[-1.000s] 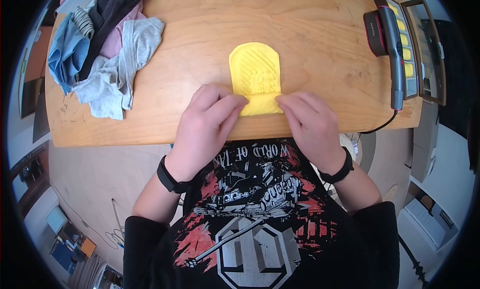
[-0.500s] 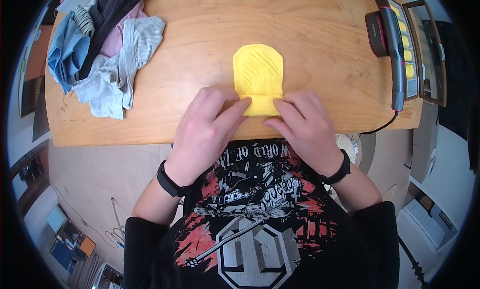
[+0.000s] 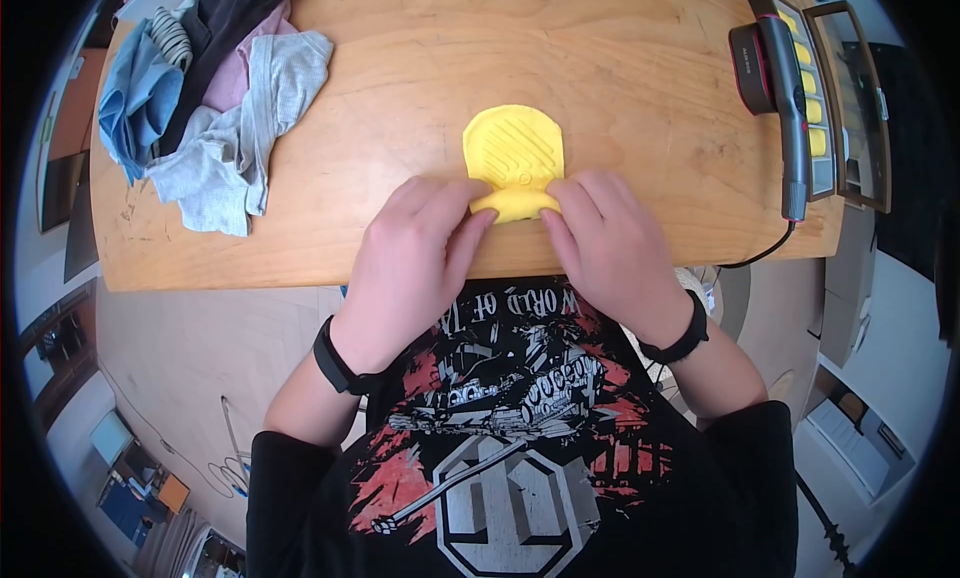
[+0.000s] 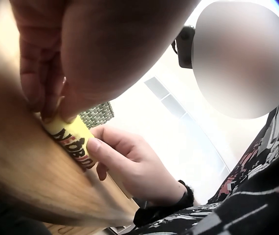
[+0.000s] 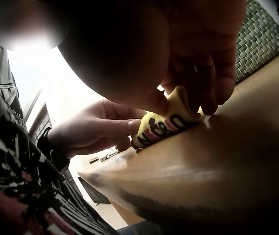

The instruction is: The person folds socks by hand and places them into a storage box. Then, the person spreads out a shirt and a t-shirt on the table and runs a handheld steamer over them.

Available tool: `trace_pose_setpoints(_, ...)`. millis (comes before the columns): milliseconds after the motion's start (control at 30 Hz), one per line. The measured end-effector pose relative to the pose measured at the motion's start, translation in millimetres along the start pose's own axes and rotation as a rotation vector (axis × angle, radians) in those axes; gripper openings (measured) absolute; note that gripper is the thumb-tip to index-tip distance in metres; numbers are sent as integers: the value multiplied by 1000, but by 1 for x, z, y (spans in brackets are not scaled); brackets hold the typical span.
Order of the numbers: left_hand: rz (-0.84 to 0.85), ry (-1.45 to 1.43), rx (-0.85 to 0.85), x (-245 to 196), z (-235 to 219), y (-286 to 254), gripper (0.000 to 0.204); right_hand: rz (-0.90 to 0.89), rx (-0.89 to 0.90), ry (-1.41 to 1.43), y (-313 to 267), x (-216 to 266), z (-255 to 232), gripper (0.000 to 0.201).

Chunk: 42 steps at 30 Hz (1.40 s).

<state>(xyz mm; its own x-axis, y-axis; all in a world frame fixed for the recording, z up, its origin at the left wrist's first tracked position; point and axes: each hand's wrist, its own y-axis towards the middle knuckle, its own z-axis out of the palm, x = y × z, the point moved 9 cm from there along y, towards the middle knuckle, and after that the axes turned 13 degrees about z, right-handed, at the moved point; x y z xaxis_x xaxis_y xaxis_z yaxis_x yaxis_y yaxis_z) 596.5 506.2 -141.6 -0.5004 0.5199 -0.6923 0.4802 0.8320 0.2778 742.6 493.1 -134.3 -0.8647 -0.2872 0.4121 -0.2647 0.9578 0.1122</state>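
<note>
A yellow cloth (image 3: 513, 143) with a rounded far end lies flat near the table's front edge, its near end rolled up. The left hand (image 3: 408, 263) pinches the roll's left end between thumb and fingers; the right hand (image 3: 617, 253) pinches its right end. Dark and red lettering shows on the rolled yellow cloth (image 4: 73, 142) in the left wrist view, with the right hand (image 4: 134, 164) at one end. From the right wrist view, the left hand (image 5: 93, 128) holds the far end of the lettered cloth roll (image 5: 161, 125).
Crumpled clothes (image 3: 215, 118) in grey, blue, pink and black lie at the table's left. At the right stand a dark device (image 3: 790, 108) with a cord and an open case (image 3: 850, 98) holding several yellow rolls. A green woven item (image 5: 261, 39) lies at the far edge.
The near end has been rolled further over, away from the body, and the flat part is shorter. Both hands have shifted their grip at the roll's ends.
</note>
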Motion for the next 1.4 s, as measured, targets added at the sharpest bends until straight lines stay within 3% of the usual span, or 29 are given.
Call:
trace_pose_setpoints(267, -181, -9, 7, 23, 3, 5, 16, 279, 27, 34, 17, -28, 0, 23)
trace_pose_setpoints(333, -252, -100, -32, 28, 3, 4, 15, 266, -92, 125, 18, -31, -10, 24)
trace_pose_setpoints(433, -291, -161, -65, 32, 2, 2, 16, 397, -41, 315, 15, -36, -7, 21)
trace_pose_setpoints(667, -364, -262, -96, 37, 5, -1, 13, 357, -30, 351, 9, -35, -3, 10)
trace_pose_setpoints(733, -152, -101, -63, 28, 3, 2, 11, 227, -78, 219, 9, -24, -11, 10)
trace_pose_setpoints(767, -151, -101, -64, 28, 2, 2, 11, 226, -78, 218, 10, -26, -10, 10)
trace_pose_setpoints(833, -2, -2, -82, 13, -5, 4, 15, -15, -198, 113, 5, -11, -16, 17)
trace_pose_setpoints(867, -2, -1, -83, 15, -6, 4, 15, -15, -198, 113, 5, -13, -14, 17)
trace_pose_setpoints(933, 195, 76, -61, 2, -6, 5, 24, -95, -160, 105, 1, -9, -6, 25)
trace_pose_setpoints(1133, 220, 53, 69, -11, 3, -11, 33, -101, 28, 128, -17, 5, -7, 34)
trace_pose_setpoints(1267, 220, 27, 68, -15, 7, -20, 33, -91, 27, 98, -28, 7, -5, 34)
trace_pose_setpoints(1400, 115, -31, 32, -6, 4, -13, 28, 10, 63, 135, -16, 2, -5, 31)
